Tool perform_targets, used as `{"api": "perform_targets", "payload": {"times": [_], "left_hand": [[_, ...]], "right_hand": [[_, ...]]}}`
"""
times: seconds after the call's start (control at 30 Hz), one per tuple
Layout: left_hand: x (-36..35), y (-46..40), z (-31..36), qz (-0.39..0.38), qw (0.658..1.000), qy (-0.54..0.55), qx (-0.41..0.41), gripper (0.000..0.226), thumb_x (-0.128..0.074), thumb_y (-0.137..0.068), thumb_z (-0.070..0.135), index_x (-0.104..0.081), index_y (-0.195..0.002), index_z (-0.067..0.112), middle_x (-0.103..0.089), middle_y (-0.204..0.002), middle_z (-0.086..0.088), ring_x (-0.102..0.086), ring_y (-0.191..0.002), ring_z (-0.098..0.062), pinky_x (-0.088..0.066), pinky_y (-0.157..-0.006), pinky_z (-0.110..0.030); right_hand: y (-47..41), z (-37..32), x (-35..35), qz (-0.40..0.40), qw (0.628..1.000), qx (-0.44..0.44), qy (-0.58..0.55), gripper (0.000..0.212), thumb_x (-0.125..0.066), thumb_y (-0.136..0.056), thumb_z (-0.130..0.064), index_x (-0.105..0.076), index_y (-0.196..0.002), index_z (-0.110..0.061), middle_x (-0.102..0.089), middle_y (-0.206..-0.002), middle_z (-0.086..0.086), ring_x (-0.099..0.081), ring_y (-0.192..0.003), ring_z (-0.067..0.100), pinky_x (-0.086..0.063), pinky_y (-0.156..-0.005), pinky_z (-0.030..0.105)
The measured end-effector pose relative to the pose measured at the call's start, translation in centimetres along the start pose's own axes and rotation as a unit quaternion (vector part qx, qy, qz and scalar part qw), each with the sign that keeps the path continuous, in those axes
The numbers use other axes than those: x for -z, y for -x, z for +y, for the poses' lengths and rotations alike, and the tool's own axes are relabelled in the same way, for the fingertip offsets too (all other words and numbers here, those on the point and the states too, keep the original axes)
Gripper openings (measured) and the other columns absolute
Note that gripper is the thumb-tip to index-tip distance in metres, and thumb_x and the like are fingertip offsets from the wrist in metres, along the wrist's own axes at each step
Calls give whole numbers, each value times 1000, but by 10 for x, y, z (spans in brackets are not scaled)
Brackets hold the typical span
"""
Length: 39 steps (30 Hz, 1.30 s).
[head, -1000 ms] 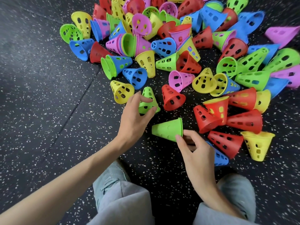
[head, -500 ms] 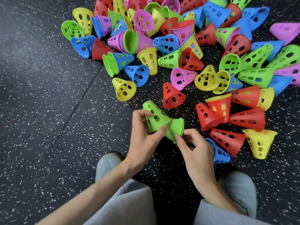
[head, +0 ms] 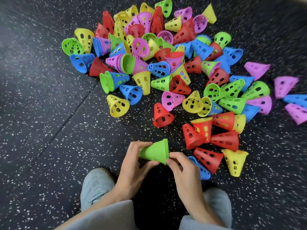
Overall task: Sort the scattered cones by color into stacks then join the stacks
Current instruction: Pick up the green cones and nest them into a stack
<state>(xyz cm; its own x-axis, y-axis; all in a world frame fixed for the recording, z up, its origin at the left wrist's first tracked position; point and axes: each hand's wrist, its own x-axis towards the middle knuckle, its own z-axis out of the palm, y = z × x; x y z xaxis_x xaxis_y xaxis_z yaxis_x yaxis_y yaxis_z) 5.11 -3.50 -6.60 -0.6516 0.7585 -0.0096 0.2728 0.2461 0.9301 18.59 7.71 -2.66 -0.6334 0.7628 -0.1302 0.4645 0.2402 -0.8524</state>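
A short stack of nested bright green perforated plastic cones lies on its side between both hands, low in the view, above the dark speckled rubber floor. The left hand grips the narrow end, its fingers curled over the top of the stack and its thumb pressed along the underside. The right hand pinches the wide rim, thumb and fingertips closed narrowly on the lower edge. Just beside the right hand lies a blue perforated plastic cone, partly hidden by it. Beyond it lies a group of red perforated plastic cones. The wide scatter of mixed-colour cones lies farther out, well apart from the hands.
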Motion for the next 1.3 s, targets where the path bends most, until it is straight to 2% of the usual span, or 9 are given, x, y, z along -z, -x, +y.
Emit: {"api": "perform_targets", "payload": {"times": [0.13, 0.2, 0.3, 0.5, 0.67, 0.87, 1.0, 1.2, 1.3], "left_hand": [[-3, 3, 7, -24, 998, 34, 40, 57, -89, -73, 33, -53, -118, 33, -61, -126, 27, -61, -115, 1, -48, -98, -25], [-3, 5, 8, -31, 999, 16, 37, 64, -90, -71, 46, -49, -119, 38, -60, -127, 32, -62, -113, 4, -49, -97, -27], [-2, 7, 10, -59, 998, -1, 15, 72, -79, -74, 57, -37, -132, 58, -60, -126, 24, -61, -115, -3, -48, -98, -23], [0, 8, 9, -109, 992, -50, -40, 73, -73, -85, 59, -35, -147, 57, -42, -105, 18, -55, -93, -10, -46, -84, -19], [-1, 6, 6, -73, 997, -23, -27, 72, -81, -80, 50, -44, -140, 51, -50, -108, 17, -55, -107, 4, -38, -89, -7], [-1, 2, -1, -52, 998, -15, 12, 71, -82, -78, 49, -48, -140, 46, -54, -114, 21, -56, -110, 0, -42, -90, -13], [-2, 0, -5, -48, 998, -25, 25, 71, -76, -79, 56, -43, -142, 51, -53, -119, 24, -56, -115, -1, -45, -93, -23], [-4, -1, -10, -52, 997, -45, 24, 72, -72, -79, 60, -39, -143, 56, -54, -115, 19, -56, -115, -2, -47, -95, -31], [-4, -2, -12, -54, 997, -51, 26, 72, -72, -80, 60, -39, -144, 54, -54, -112, 17, -56, -112, -6, -49, -95, -35]], "right_hand": [[-4, -3, 14, -19, 998, 39, 45, 11, -77, -88, -9, -76, -93, -19, -65, -91, -18, -63, -87, 2, -44, -77, 13], [-6, -8, 24, -42, 996, 47, 63, 9, -77, -88, -11, -77, -93, -18, -66, -89, -16, -62, -84, -1, -42, -76, 11], [-9, -10, 37, -87, 991, 47, 85, 8, -76, -89, -13, -79, -96, -15, -62, -86, -21, -58, -84, -8, -38, -76, 7], [-15, -14, 51, -158, 975, 82, 132, 13, -69, -95, -25, -78, -105, -21, -61, -96, -25, -61, -92, -3, -44, -83, 14], [-26, -21, 69, -174, 966, 93, 167, 20, -64, -99, -17, -76, -111, -28, -61, -98, -27, -59, -91, -6, -42, -81, 12], [-62, -21, 114, -59, 983, 43, 167, 27, -61, -99, -14, -73, -114, -33, -70, -108, -19, -67, -89, 0, -54, -82, 24], [-90, -20, 148, 19, 993, -16, 116, 27, -56, -101, -4, -73, -115, -19, -69, -113, -5, -69, -81, -8, -55, -70, 11], [-143, 25, 179, 19, 968, -45, 247, 35, -64, -94, -5, -71, -124, -22, -56, -112, -2, -56, -113, 22, -36, -89, 25], [-161, 34, 186, 21, 965, -66, 253, 40, -64, -92, -5, -68, -130, -18, -60, -124, 2, -51, -126, 22, -37, -98, 27]]}}
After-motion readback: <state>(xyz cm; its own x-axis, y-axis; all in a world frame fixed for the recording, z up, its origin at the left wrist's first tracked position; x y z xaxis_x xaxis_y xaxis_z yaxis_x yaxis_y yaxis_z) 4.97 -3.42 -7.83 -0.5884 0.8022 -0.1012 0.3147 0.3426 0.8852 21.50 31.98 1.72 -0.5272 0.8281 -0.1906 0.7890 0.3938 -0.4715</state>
